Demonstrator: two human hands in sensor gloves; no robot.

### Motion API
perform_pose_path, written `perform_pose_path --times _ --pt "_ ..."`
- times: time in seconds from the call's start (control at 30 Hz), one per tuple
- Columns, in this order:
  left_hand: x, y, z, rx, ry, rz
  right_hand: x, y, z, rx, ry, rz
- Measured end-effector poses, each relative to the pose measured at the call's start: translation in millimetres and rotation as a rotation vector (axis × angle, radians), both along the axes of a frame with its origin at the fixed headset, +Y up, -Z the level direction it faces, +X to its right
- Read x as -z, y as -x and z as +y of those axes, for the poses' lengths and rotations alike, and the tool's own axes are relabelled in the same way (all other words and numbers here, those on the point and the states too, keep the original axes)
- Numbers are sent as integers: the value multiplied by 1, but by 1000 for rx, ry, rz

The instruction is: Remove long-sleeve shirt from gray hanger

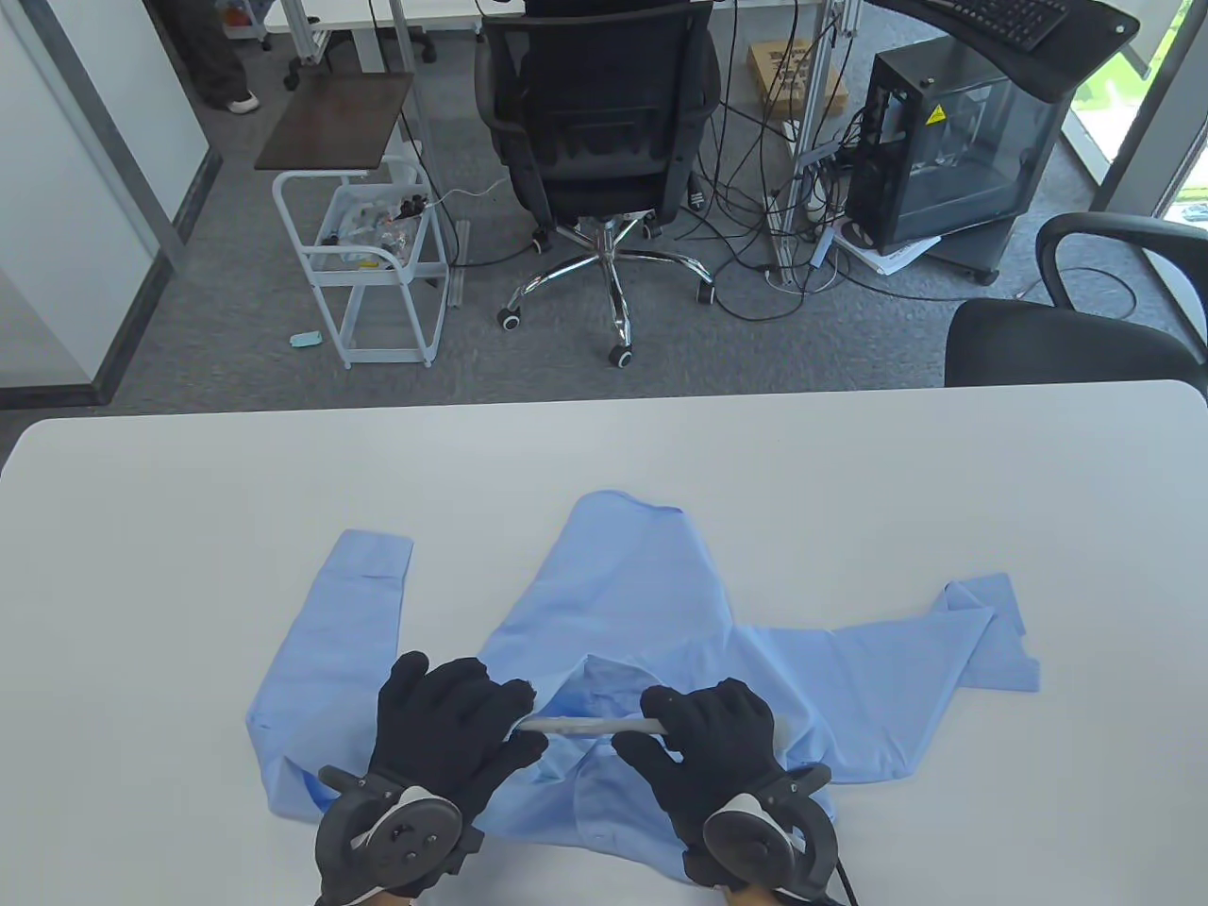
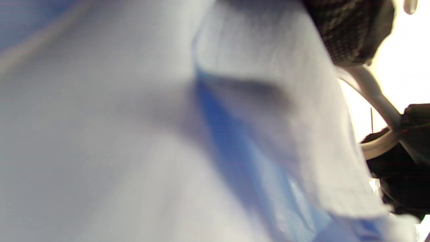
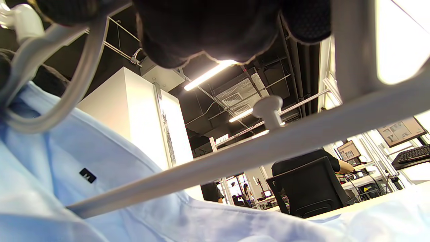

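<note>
White table [image 1: 189, 491], shirt [image 1: 623, 585] lying collar-end toward me. Right hand [image 1: 722, 746] is curled around the gray hanger [image 1: 590, 726] bar; left hand [image 1: 448, 722] lies flat, pressing the cloth by the collar. I'd pin the fabric and slide the hanger out sideways. Plenty of bare tabletop either side; far edge well beyond, office chair [image 1: 595, 123] behind.

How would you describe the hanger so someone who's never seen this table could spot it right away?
Start at the white table and find the light blue shirt spread on its near side. At the shirt's near edge, between the two black-gloved hands, a pale gray hanger bar shows. It is the only rigid, straight thing against the soft blue cloth.
</note>
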State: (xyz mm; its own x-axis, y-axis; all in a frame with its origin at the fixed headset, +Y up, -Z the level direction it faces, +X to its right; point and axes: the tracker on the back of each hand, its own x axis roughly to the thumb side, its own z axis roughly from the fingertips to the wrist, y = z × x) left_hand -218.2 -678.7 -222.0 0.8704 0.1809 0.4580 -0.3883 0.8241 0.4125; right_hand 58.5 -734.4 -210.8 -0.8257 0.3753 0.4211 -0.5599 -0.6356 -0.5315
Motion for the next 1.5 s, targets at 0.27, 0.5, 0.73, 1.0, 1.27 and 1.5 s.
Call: perform_pose_path --times 0.27,0.5,0.73,1.0,1.27,1.5 --pt "6 7 -3 -33 40 4 -1 -10 5 -24 -34 -52" --pt "10 14 -4 -75 52 -8 0 -12 6 -23 -31 -70" --pt "10 20 -2 -99 70 -22 1 -15 5 -11 -21 -87" --pt "13 30 -2 -156 77 14 2 -14 4 18 12 -80" --pt "18 46 -5 -226 103 42 5 -19 5 47 38 -97" --pt "19 53 -5 -253 118 41 5 -21 4 60 49 -104"
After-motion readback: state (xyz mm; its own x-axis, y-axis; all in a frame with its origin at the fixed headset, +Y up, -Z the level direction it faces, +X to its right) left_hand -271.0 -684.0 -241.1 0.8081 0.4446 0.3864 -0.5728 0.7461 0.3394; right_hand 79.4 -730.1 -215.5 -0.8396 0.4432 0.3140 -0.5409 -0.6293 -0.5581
